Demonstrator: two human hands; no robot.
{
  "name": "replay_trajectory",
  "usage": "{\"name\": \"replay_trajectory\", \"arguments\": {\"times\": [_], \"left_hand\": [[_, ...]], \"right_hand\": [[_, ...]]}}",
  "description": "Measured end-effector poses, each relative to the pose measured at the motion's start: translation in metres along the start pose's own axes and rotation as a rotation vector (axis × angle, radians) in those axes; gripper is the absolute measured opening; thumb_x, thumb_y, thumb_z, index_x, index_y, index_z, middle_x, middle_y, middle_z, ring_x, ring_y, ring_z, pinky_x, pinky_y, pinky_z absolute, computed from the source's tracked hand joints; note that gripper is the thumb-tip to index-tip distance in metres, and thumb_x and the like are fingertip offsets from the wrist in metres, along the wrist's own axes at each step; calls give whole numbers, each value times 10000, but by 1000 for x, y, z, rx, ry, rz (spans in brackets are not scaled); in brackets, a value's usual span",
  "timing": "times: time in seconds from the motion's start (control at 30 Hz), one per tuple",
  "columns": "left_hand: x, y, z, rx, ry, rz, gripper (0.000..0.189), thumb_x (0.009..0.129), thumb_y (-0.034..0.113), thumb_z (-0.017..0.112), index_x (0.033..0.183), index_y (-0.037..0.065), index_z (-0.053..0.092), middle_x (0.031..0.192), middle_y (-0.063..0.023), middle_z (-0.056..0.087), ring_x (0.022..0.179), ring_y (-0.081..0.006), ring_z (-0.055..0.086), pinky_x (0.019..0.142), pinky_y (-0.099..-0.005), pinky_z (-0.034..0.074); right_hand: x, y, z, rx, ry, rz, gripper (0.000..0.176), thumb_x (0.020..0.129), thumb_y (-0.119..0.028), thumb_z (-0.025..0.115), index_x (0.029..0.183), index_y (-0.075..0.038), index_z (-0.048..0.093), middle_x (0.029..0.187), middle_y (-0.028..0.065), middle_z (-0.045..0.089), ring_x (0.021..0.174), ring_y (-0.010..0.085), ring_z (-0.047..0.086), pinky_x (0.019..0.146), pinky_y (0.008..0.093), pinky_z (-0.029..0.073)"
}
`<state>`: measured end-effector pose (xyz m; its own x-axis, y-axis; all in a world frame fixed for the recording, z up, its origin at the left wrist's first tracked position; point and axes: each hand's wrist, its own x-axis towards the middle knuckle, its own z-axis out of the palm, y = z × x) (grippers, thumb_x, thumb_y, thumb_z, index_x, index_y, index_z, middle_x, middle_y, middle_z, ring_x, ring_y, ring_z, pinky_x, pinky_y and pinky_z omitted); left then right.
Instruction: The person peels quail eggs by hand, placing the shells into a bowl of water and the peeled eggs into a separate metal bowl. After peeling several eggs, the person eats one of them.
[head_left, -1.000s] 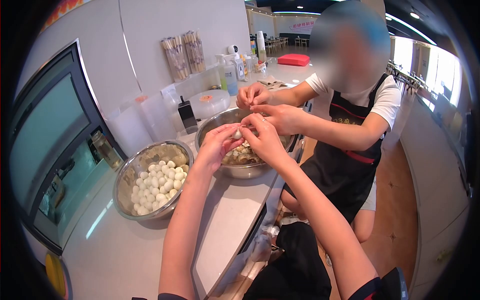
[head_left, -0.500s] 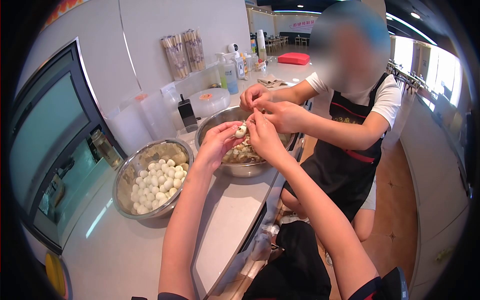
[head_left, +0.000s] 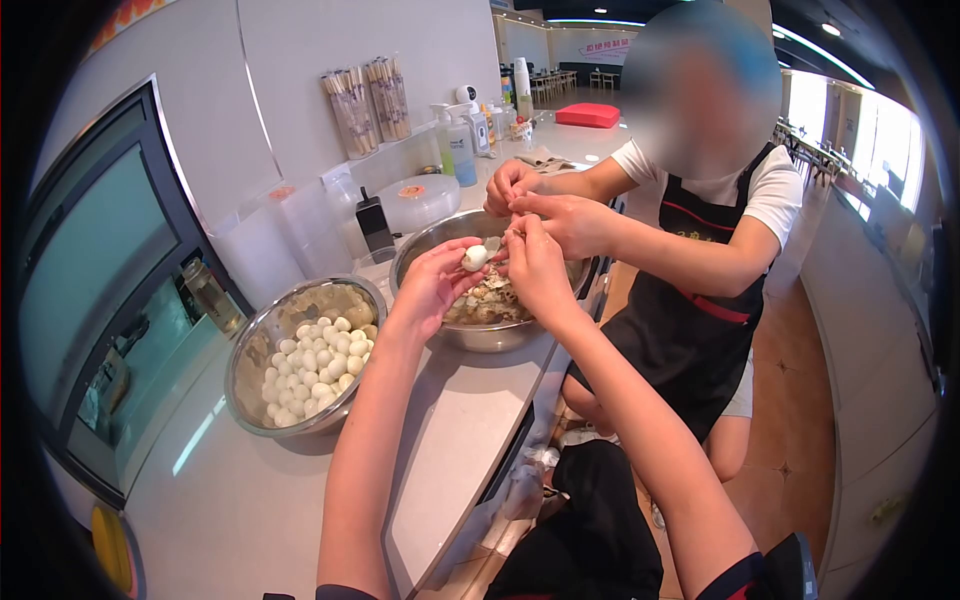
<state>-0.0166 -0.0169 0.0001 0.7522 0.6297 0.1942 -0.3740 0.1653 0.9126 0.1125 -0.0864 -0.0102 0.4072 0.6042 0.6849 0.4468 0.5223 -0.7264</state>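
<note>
Over a metal bowl (head_left: 490, 338) with shell pieces (head_left: 495, 292) in it, my left hand (head_left: 437, 280) holds a small white egg (head_left: 475, 258) between thumb and fingers. My right hand (head_left: 537, 262) is just right of the egg, its fingers pinched together near a piece of shell or membrane (head_left: 492, 244) beside the egg. Whether the fingertips grip that piece is too small to tell. To the left, a second metal bowl (head_left: 248, 410) holds several peeled white eggs (head_left: 318, 365).
A co-worker in a black apron (head_left: 690, 340) faces me, both hands (head_left: 560, 222) above the same bowl, close to my right hand. Behind stand a black box-like object (head_left: 374, 225), a round plastic container (head_left: 420, 203), bottles (head_left: 460, 150) and a red case (head_left: 588, 116).
My right hand has drawn slightly away from the egg and turned. The egg shows more smooth white surface. The co-worker's hands have shifted slightly.
</note>
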Motion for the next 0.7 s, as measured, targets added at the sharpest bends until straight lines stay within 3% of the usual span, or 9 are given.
{"name": "replay_trajectory", "arguments": {"times": [0.07, 0.13, 0.23, 0.33, 0.43, 0.7], "left_hand": [[0, 1, 1, -38, 25, -4, 257, 819, 139, 500, 1018, -23, 509, 946, -92, 544, 826, -137, 552, 748, -231, 467], [0, 3, 1, -66, 31, -47, 268, 829, 144, 490, 1033, -30, 498, 945, -89, 541, 820, -137, 554, 750, -224, 471], [-1, 1, 4, 94, 22, 3, 301, 830, 188, 489, 1041, -27, 502, 948, -79, 536, 833, -123, 543, 752, -197, 467], [-1, 1, 3, 8, 17, -7, 297, 828, 190, 495, 1036, -21, 504, 914, -70, 549, 808, -110, 549, 733, -176, 467], [-1, 4, 3, -36, -17, -63, 285, 817, 170, 512, 1036, -12, 505, 879, -59, 558, 774, -95, 549, 689, -161, 469], [0, 1, 1, 118, -37, -29, 310, 809, 202, 520, 1036, -8, 499, 839, -45, 547, 689, -67, 507, 549, -142, 408]], "right_hand": [[0, 3, -1, 18, 13, -5, 84, 812, -46, 419, 802, 35, 397, 717, 194, 506, 628, 300, 548, 563, 371, 420], [1, 4, -1, -206, 24, -211, 116, 807, -77, 446, 810, 37, 424, 707, 183, 528, 618, 257, 560, 559, 351, 426], [0, -3, 1, -97, -54, -141, 143, 788, -100, 485, 797, 41, 459, 701, 185, 543, 625, 263, 556, 588, 340, 424], [-1, -12, -4, -119, -155, -93, 149, 776, -104, 505, 777, 42, 479, 689, 178, 545, 633, 253, 559, 597, 324, 422], [1, -3, -2, -78, -65, -129, 151, 779, -112, 505, 761, 36, 483, 665, 167, 540, 614, 241, 550, 578, 320, 417], [0, -4, -3, -23, -99, -57, 133, 788, -100, 485, 784, 32, 466, 639, 151, 522, 574, 225, 527, 548, 323, 407]]}}
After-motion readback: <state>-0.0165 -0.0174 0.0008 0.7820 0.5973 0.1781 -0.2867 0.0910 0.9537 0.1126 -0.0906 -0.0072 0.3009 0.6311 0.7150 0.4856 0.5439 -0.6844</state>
